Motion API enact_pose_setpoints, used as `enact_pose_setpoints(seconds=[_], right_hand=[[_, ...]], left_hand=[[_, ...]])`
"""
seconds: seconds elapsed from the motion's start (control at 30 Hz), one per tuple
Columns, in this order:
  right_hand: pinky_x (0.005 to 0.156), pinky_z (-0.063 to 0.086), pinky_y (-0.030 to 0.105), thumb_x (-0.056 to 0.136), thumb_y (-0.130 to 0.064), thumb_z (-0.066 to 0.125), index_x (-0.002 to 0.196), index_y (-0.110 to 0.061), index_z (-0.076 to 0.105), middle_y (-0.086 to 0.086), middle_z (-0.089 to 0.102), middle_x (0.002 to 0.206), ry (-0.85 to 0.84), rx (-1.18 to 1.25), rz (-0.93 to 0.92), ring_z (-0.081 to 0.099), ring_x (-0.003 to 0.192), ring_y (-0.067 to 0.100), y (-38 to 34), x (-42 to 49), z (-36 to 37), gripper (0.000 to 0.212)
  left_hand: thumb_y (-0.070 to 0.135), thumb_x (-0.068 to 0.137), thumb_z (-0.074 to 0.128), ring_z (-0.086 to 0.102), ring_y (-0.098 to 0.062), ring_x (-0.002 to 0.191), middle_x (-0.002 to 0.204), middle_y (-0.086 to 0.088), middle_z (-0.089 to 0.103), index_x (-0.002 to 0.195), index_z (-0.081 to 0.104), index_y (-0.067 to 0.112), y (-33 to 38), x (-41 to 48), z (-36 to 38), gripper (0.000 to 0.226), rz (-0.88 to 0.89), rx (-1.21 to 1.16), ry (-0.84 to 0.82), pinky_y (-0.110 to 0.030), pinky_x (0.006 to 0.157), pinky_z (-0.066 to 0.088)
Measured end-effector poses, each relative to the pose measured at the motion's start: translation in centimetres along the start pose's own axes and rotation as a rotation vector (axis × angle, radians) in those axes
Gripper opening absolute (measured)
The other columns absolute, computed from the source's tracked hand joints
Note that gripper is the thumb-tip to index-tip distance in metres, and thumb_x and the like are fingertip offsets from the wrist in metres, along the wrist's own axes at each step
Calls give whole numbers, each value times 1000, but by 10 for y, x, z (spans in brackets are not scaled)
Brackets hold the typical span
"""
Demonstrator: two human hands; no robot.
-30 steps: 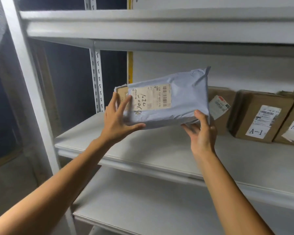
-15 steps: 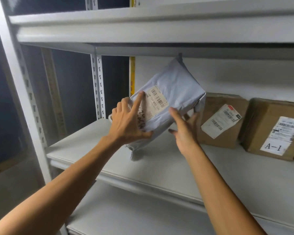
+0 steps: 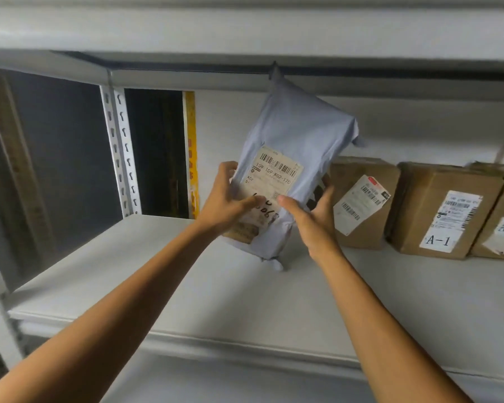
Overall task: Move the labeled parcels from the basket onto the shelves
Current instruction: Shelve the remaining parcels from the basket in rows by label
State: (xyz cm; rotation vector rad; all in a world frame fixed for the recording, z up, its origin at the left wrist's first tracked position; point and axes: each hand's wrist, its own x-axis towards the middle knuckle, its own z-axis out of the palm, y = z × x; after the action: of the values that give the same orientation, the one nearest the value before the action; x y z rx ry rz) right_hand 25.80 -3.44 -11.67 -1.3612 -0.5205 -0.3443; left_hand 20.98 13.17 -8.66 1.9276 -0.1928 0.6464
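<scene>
A grey plastic mailer parcel (image 3: 297, 135) with a beige barcode label stands nearly upright on the white shelf (image 3: 186, 280), its top corner reaching the beam above. My left hand (image 3: 226, 199) grips its lower left edge, thumb across the label. My right hand (image 3: 312, 219) holds the lower right side, thumb on the front and fingers behind. The parcel's bottom corner touches the shelf. The basket is out of view.
To the right, brown cardboard boxes (image 3: 361, 202) (image 3: 445, 210) with white labels lean against the back wall, one marked A-1. A perforated upright post (image 3: 120, 152) stands at the left back. The upper shelf beam (image 3: 245, 33) runs overhead. Bare shelf lies left of the parcel.
The parcel has turned from lying sideways to standing on end and has moved deeper onto the shelf, beside the first box. Both hands slid down to its lower part.
</scene>
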Motion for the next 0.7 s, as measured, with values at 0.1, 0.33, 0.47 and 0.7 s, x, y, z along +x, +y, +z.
enact_pose_setpoints(seconds=[0.1, 0.33, 0.47, 0.7], right_hand=[[88, 53, 25, 74, -30, 79, 137, -27, 34, -1, 54, 134, -31, -153, -32, 56, 118, 14, 8, 9, -7, 78], [75, 47, 7, 85, -27, 72, 133, -11, 46, 4, 59, 127, 17, -393, 60, 58, 113, 17, 33, 23, -8, 57], [87, 54, 36, 83, -32, 73, 123, -14, 49, 6, 61, 123, 118, -490, 78, 61, 110, 22, 47, 39, 4, 50], [76, 50, 35, 84, -29, 71, 99, -8, 52, 9, 62, 106, 325, -704, 45, 59, 99, 26, 72, 58, 23, 33]], left_hand=[[6, 84, 69, 65, -14, 91, 111, -6, 59, 116, 23, 11, -15, 7, 14, 57, -38, -80, -42, -19, 62, 57], [6, 80, 74, 62, -25, 107, 119, -10, 57, 110, 23, 12, -50, 30, 32, 60, -36, -86, -14, -40, 82, 58], [17, 77, 78, 59, -24, 103, 115, -6, 57, 111, 31, 12, -67, 48, 38, 58, -29, 82, 16, -37, 77, 56], [22, 76, 78, 53, -18, 72, 80, 2, 51, 94, 33, 16, -96, 71, 53, 49, -50, 162, 64, -25, 53, 34]])
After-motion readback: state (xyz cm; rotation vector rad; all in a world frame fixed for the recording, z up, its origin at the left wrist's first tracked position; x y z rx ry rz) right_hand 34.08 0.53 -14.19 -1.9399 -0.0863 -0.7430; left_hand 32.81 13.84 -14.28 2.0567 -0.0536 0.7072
